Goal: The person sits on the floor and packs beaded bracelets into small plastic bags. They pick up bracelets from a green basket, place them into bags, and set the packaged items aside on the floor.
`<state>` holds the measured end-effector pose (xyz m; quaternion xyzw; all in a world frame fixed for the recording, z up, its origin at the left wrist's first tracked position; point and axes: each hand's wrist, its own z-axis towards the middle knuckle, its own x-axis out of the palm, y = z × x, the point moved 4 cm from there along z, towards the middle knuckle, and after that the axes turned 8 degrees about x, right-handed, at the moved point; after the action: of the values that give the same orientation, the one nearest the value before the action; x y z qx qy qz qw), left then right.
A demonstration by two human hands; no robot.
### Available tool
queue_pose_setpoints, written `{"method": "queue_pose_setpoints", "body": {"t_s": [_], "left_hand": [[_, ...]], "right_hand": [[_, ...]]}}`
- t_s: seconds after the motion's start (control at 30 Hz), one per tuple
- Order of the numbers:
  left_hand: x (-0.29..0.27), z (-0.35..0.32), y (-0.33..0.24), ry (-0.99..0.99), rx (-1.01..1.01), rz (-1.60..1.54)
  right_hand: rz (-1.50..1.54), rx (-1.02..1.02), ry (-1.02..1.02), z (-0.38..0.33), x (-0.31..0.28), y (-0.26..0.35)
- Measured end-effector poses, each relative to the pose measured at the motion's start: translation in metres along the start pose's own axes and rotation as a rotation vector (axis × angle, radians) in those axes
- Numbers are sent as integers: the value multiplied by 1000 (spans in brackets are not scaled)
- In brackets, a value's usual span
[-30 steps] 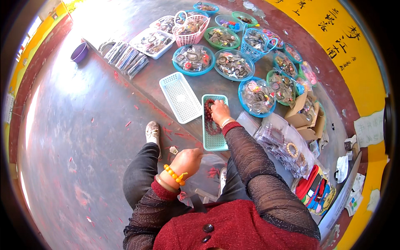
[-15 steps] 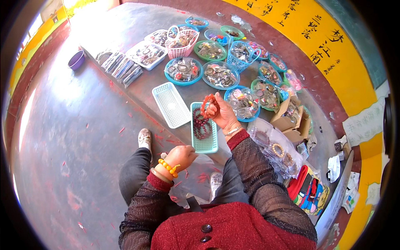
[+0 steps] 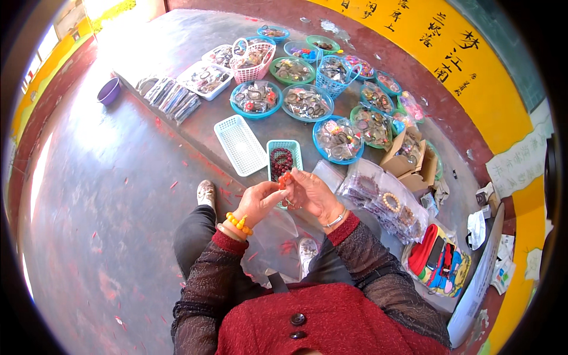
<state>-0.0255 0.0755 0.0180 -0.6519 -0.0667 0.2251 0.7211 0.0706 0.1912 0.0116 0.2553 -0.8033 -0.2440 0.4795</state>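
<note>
Your two hands meet just above your knees, at the centre of the view. Your left hand (image 3: 257, 201) pinches one side of an orange-red bead bracelet (image 3: 286, 179) between thumb and fingertips, and your right hand (image 3: 313, 194) closes on its other side, fingers curled around it. The bracelet is lifted clear of everything, hanging just at 6 o'clock from the small teal basket (image 3: 283, 161), which holds a few dark red bracelets. At 9 o'clock from that basket lies a white basket (image 3: 239, 145) with nothing showing in it.

As a judgement, the work looks early: only one piece is in your hands, and the white basket holds nothing visible. A lot remains loose, going by the clear bags of bracelets (image 3: 384, 204) at 3 o'clock from your hands and the open cardboard box (image 3: 408, 155) beyond them. Farther out, toward 12 o'clock, round blue and green trays (image 3: 307, 102) and a pink handled basket (image 3: 253, 62) are already filled with sorted beadwork on the raised grey surface (image 3: 177, 35). Whether the bracelet's cord is tied or loose is too small to tell.
</note>
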Motion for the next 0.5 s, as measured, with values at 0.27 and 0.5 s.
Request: {"method": "queue_pose_setpoints", "body": {"t_s": [0.27,0.5], "left_hand": [[7,4,-4,0,-68,-494],[-2,5,-15,0,-22,-629]], "right_hand": [[72,-4,40,-7,-4,3],[-90,36,310,-38,23,17]]}}
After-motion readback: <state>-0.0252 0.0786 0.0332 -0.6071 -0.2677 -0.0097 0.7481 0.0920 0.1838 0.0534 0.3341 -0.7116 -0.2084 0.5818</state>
